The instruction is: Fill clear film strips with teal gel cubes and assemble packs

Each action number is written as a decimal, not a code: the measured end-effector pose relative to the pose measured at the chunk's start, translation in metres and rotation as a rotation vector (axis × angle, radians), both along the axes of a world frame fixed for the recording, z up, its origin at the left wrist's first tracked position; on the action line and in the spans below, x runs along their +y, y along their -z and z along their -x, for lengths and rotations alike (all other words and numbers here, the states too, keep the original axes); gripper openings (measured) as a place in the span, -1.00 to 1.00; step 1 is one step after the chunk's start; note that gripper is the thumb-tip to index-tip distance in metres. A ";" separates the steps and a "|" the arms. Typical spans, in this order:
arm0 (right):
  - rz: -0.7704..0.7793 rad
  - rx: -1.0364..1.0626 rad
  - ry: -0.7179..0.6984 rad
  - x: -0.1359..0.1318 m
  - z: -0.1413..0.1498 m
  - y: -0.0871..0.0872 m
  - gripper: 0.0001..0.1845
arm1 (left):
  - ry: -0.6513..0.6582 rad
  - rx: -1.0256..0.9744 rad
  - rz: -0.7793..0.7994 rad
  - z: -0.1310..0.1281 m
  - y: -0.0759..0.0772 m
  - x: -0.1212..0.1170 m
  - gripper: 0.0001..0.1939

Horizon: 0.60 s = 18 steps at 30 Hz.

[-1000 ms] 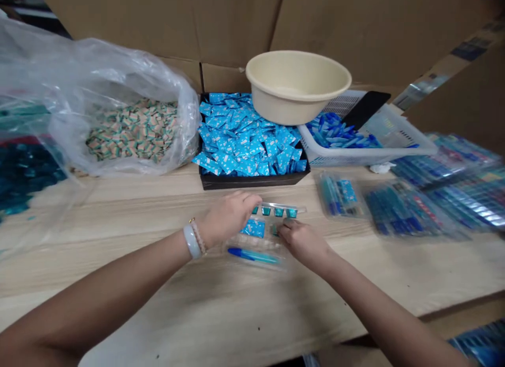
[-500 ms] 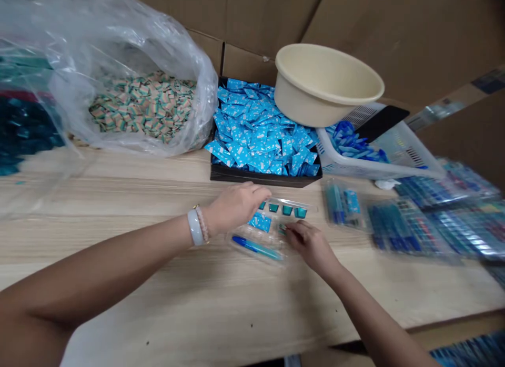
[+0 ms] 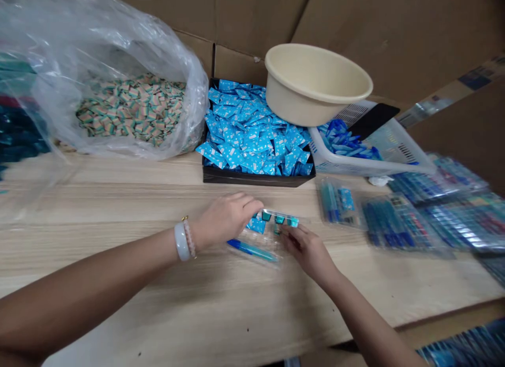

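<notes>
**Two hands at a clear plastic case, near the middle of the surface**

The clear plastic case (image 3: 262,238) lies on the pale wooden surface (image 3: 158,304), in front of the black box (image 3: 256,178). In its near part is one blue pen (image 3: 252,250), lying aslant. Behind the pen is a blue patterned sachet (image 3: 256,225), partly covered by the left hand (image 3: 224,222). Along the far edge of the case stand small teal pieces (image 3: 279,219) in a row.

The left hand comes over the case from its left side. Its grip is clamped on the far edge, with the fingers bent; the thumb is hidden. On this wrist are a pale bangle (image 3: 182,241) and a beaded bracelet (image 3: 190,238). The right hand (image 3: 310,251) touches the right side of the case, just below the teal pieces. Its fingers are bent and near to each other, but I cannot tell if this grip is closed upon something.

The black box is heaped with blue sachets (image 3: 252,133). To its left, a clear bag (image 3: 158,46) contains many beige-and-green pieces (image 3: 134,112). To its right are a cream basin (image 3: 303,106) and a white basket (image 3: 366,167) with blue pens (image 3: 343,141). Filled packs (image 3: 398,222) lie nearer, at the right.
</notes>
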State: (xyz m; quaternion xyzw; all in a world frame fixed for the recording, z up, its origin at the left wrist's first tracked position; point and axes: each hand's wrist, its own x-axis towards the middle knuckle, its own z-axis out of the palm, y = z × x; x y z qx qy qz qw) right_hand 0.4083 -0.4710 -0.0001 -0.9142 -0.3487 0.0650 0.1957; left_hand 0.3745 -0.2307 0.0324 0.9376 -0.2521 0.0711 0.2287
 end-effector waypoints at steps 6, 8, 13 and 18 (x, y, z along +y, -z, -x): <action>0.146 0.014 -0.069 0.007 -0.005 -0.005 -0.76 | -0.005 -0.016 -0.002 -0.001 0.001 -0.004 -0.80; 0.202 -0.007 -0.081 0.010 -0.008 -0.009 -0.76 | -0.002 -0.020 -0.003 -0.001 0.000 -0.004 -0.80; 0.041 0.069 0.017 -0.006 0.000 -0.014 -0.77 | 0.048 -0.105 -0.017 0.008 0.005 0.001 -0.72; -0.421 0.370 0.645 -0.021 0.033 0.001 -0.66 | 0.180 -0.180 -0.122 0.036 0.027 0.002 -0.65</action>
